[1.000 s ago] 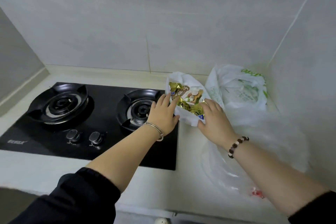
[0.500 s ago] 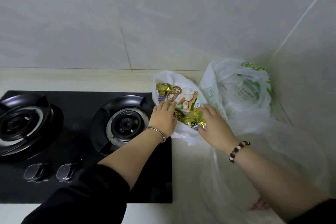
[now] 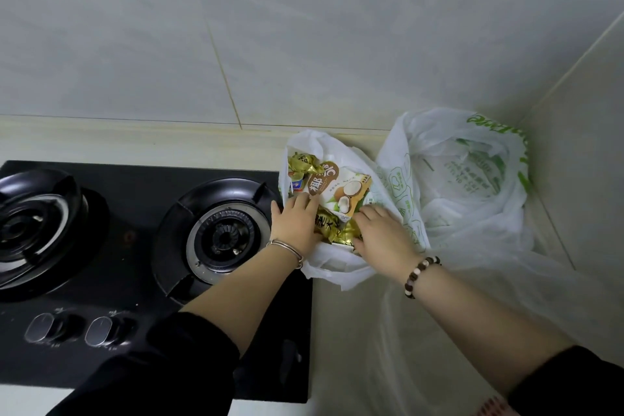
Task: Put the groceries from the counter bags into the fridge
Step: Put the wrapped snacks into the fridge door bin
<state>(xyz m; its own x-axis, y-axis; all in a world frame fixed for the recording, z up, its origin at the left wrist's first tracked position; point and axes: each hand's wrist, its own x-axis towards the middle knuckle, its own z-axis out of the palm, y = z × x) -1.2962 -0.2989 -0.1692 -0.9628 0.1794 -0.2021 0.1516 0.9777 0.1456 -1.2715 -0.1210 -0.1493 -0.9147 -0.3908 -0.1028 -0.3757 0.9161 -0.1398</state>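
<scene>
Pushes deeper into the white bag (image 3: 337, 268), left hand (image 3: 297, 223) flat on the coconut packet (image 3: 342, 187), right hand (image 3: 385, 236) at its three o'clock, grip unclear, nothing lifted yet.

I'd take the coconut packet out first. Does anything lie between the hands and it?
Nothing visible. The coconut packet lies on top in the open white bag, and the left hand and right hand are at its lower edge, over the gold-wrapped packets.
</scene>
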